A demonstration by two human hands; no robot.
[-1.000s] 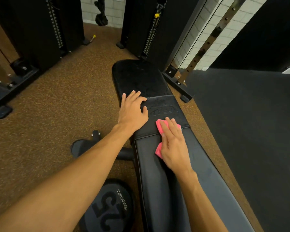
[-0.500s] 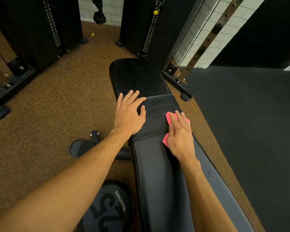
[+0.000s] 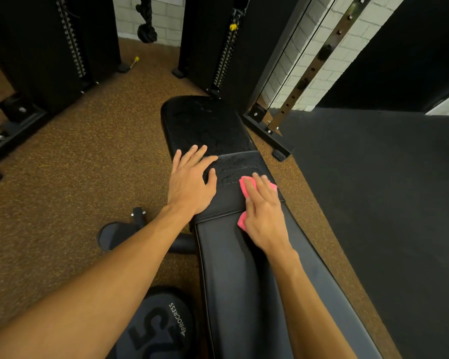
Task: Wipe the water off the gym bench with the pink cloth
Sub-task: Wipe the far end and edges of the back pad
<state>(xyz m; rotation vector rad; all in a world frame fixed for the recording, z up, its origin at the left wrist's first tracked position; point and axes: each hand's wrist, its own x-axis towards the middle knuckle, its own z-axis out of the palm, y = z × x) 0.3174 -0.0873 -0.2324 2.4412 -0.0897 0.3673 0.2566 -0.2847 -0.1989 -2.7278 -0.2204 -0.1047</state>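
Black padded bench (image 3: 244, 268), droplets beading on far pad. Right hand (image 3: 266, 216) flat, fingers extended, pressing crumpled pink cloth (image 3: 243, 221). Left hand (image 3: 192, 182) splayed open at left edge.

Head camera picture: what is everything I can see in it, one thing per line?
gym bench: one, black, running from near to far up the middle; droplets on its far pads.
pink cloth: one, pink, flat on the bench under the right hand.
weight plate: one, dark grey, marked 25, on the floor left of the bench.
weight stacks: two, black, far left and far centre.
yellow pins: two, one on the centre stack, one on the floor.
floor: brown speckled, with a dark mat on the right.
wall: white brick, far right.
left hand: one, flat on the bench, fingers spread.
right hand: one, pressing the cloth.
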